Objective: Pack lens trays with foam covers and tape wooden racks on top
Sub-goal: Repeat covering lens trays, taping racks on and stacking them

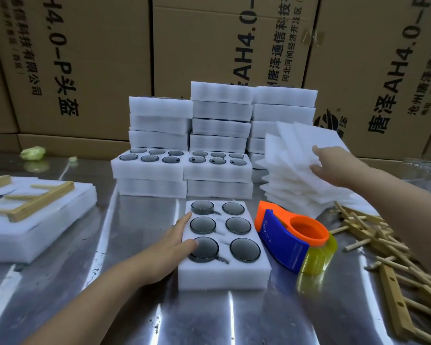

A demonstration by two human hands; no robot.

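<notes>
A white foam lens tray (224,271) with several dark round lenses lies uncovered in front of me on the metal table. My left hand (171,245) rests on the tray's left side with straight fingers, the thumb touching the nearest left lens. My right hand (330,161) reaches to a fanned pile of thin white foam covers (291,170) at the right and pinches the top sheets. An orange and blue tape dispenser (294,237) with yellowish tape lies just right of the tray. Loose wooden racks (388,265) are heaped at the far right.
Stacks of foam trays (219,125) stand behind the tray, two of them open with lenses showing. At the left lies a covered tray with a wooden rack (39,197) on top. Cardboard boxes (85,58) wall off the back. A greenish crumpled scrap (33,153) lies far left.
</notes>
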